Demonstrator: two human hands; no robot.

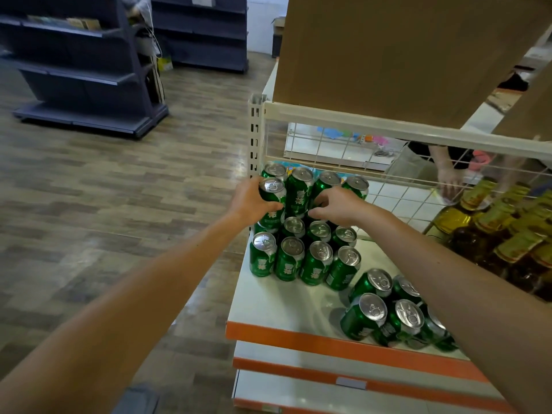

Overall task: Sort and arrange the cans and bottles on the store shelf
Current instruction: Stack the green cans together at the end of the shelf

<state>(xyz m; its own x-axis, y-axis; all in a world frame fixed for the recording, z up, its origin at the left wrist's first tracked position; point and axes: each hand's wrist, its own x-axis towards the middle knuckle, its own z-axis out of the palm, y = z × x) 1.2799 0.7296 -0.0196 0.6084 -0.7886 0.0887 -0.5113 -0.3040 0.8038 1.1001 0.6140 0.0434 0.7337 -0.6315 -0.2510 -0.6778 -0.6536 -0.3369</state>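
Left hand (254, 201) grips the top can (272, 191), fingers and thumb wrapped round its side, at the left end of the upper tier. Right hand (337, 206) has its fingers curled at the lower side of the next can (299, 188). Can't tell if it holds that can or only steadies it. Both cans are upright, touching each other, and sit on lower cans at the back-left corner of the shelf (283, 303).

Progress: about halfway on the cans, my guess.
- **Done:** a tidy block (291, 258) of green cans, all upright. Front row of four, more rows behind, second tier begun on the back rows.
- **Left:** a loose bunch (366, 315) of cans near the front edge, right of the block. Some lean, and part is hidden by the right forearm. These likely go into the block or on top of it.
- **Bottles:** the bottles (478, 198) are amber with yellow caps, packed at the far right, apart from the cans. They look grouped. Their order is unclear and the frame crops them.

Surface: smooth white shelf board with an orange front strip. White board shows between the block and the bunch. More boards with orange strips sit below. A wire grid (328, 150) backs the cans, with a cream post (256, 130) at the left corner. A cardboard box (403, 49) sits on the level above.

Room: a store with a wood-look floor (104, 189) and dark shelving units (80, 70) across the aisle. Another person's hand (448, 186) shows through the grid on the far side.
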